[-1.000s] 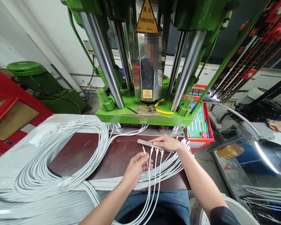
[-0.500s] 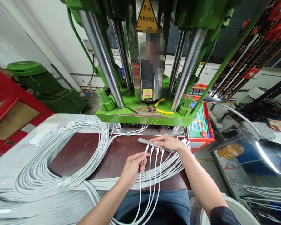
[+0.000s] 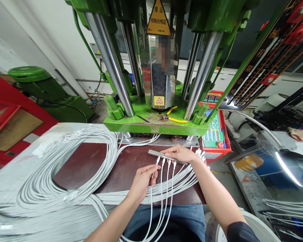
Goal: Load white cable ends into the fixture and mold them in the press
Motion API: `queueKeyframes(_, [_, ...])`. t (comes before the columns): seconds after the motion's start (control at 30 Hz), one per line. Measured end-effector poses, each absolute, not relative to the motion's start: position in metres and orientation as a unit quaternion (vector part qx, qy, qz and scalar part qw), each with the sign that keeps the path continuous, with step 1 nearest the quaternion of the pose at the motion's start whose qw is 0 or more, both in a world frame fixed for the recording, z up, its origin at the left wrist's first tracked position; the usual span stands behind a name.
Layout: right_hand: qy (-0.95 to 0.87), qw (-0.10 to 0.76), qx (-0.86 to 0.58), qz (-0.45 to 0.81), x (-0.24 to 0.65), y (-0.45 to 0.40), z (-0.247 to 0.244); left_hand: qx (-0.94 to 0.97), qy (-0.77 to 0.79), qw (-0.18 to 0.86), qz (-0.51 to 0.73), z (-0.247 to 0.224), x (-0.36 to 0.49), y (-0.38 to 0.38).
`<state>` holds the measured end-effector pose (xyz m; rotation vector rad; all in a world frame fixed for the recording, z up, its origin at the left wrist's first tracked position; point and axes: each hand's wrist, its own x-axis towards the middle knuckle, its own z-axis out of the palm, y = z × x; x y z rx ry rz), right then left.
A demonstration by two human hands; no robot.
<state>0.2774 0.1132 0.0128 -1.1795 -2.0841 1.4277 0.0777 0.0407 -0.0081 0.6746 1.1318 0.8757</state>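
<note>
My right hand (image 3: 179,153) grips a flat grey metal bar (image 3: 155,153) from above, over the brown board. Several white cables hang from the bar's near edge, their white connectors (image 3: 169,163) in a row against it. My left hand (image 3: 145,178) pinches the leftmost white cable (image 3: 152,201) just below its connector, thumb against fingers. Whether that connector is fully seated in the bar I cannot tell. Under and behind the hands runs a bundle of white cables (image 3: 184,185), with its connector ends (image 3: 200,154) at the right.
A green press (image 3: 151,127) stands right behind the board (image 3: 138,154); yellow-handled pliers (image 3: 177,119) lie on its plate. A large coil of white cable (image 3: 111,151) covers the left side. A red control box (image 3: 217,134) and a lamp (image 3: 290,168) stand at right.
The metal bar and my right hand have shifted very slightly to the left. My left hand keeps its pinch on the same cable.
</note>
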Motion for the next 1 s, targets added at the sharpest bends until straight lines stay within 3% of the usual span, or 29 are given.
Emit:
queueKeyframes(0.37, [-0.745, 0.202, -0.399, 0.495, 0.282, 0.114, 0.013, 0.319, 0.495, 0.697, 0.408, -0.001, 0.082, 0.049])
queueKeyframes(0.87, [-0.747, 0.182, -0.396, 0.501, 0.283, 0.117, 0.007, 0.399, 0.472, 0.736, 0.278, -0.002, 0.081, 0.039])
queueKeyframes(1.0, [-0.758, 0.122, -0.419, 0.484, 0.274, 0.112, 0.009, 0.507, 0.538, 0.632, 0.233, -0.004, 0.067, 0.045])
